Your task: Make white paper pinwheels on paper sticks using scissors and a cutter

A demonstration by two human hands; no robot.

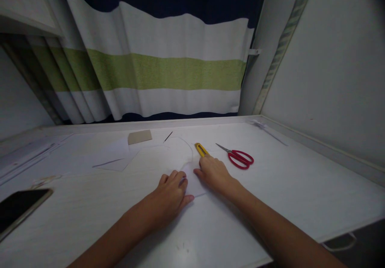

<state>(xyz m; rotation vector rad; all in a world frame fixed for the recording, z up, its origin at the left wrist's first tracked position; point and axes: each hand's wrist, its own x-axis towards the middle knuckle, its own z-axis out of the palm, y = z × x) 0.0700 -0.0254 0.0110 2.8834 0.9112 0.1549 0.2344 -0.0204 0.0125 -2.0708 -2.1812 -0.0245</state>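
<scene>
Pressing down on a small white paper piece, both hands lie flat on the white surface with nothing gripped. The left hand covers the paper's near-left part, fingers spread and loose. The right hand rests on its right edge, fingers bent lightly, not closed around anything. The paper sits between the two hands and partly under them, its free part showing just beyond the left hand's fingertips.

Just past the right hand's knuckles lies a yellow utility knife, touching or nearly touching the fingers; its long axis runs away from the hand and slightly leftward. The right hand is far nearer to it than the left. Red-handled scissors lie near the right hand's outer side, blades pointing left and away. Beyond the left hand are larger white sheets and a tan card; a dark phone lies well off to its left.
</scene>
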